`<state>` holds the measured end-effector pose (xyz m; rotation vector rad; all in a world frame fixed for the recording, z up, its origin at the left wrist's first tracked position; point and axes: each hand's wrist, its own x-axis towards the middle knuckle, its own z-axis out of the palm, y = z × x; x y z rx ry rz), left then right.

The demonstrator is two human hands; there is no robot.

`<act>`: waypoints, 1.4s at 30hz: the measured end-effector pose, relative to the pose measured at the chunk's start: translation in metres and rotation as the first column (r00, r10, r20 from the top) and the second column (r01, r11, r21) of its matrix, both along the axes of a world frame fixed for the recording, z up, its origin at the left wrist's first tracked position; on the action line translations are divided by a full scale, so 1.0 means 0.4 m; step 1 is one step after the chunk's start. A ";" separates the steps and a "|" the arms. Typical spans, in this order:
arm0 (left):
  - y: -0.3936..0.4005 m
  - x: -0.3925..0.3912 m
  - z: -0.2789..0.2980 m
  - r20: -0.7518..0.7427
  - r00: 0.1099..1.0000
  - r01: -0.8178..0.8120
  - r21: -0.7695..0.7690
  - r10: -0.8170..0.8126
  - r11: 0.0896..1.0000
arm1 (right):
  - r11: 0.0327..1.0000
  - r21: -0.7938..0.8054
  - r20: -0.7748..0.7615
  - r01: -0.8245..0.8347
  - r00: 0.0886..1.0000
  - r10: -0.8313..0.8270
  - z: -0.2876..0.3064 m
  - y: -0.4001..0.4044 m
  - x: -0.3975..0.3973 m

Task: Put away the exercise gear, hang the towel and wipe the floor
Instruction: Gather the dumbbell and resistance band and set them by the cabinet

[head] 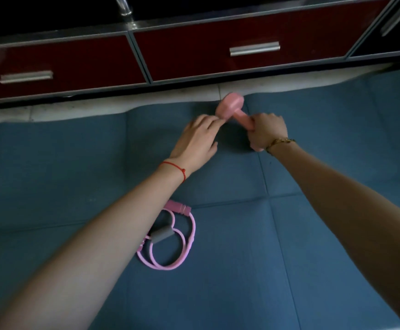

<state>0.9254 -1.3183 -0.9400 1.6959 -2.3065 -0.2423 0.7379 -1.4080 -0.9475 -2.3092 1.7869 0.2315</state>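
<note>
My right hand grips the handle of a pink dumbbell at the far edge of the blue exercise mat. One round end of the dumbbell sticks out past my fist toward the cabinet; the other end peeks out below my wrist. Just left of it, my left hand reaches out with straight fingers whose tips touch the dumbbell's near end. A pink resistance band with a grey foam grip lies coiled on the mat beneath my left forearm. No towel is in view.
A low cabinet with dark red drawers and silver bar handles runs along the far side. A strip of pale tiled floor shows between the cabinet and the mat. A metal leg stands on top of the cabinet.
</note>
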 end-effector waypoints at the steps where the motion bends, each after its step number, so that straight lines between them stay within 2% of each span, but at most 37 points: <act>1: 0.003 -0.008 0.000 0.022 1.000 0.008 -0.018 -0.008 1.000 | 0.999 -0.009 0.019 -0.045 0.999 0.045 -0.008 0.014 -0.006; 6: 0.034 -0.056 -0.010 0.160 0.985 0.059 0.000 -0.058 0.998 | 0.967 -0.051 0.052 -0.248 0.967 0.251 -0.035 0.120 -0.034; 10: 0.081 -0.086 -0.046 0.220 0.969 0.108 0.030 -0.112 0.994 | 0.936 -0.098 0.044 -0.338 0.938 0.343 -0.034 0.198 -0.039; 19: 0.098 -0.106 -0.040 0.298 0.942 0.169 -0.028 -0.153 0.985 | 0.940 -0.071 -0.004 -0.335 0.942 0.336 -0.023 0.260 -0.022; 26: 0.149 -0.100 0.020 0.278 0.950 0.122 0.088 -0.142 0.989 | 0.924 -0.034 0.001 -0.382 0.924 0.382 0.042 0.295 -0.013; 30: 0.189 -0.097 0.166 0.232 0.968 0.062 0.157 -0.098 0.986 | 0.924 -0.030 0.051 -0.382 0.922 0.383 0.179 0.329 -0.011; 34: 0.245 -0.091 0.384 0.186 0.982 -0.007 0.241 -0.039 0.970 | 0.912 -0.011 0.068 -0.409 0.910 0.409 0.397 0.377 -0.009; 42: 0.373 -0.098 1.003 0.164 0.986 -0.087 0.312 0.037 0.946 | 0.910 -0.009 0.083 -0.414 0.907 0.413 0.999 0.497 0.001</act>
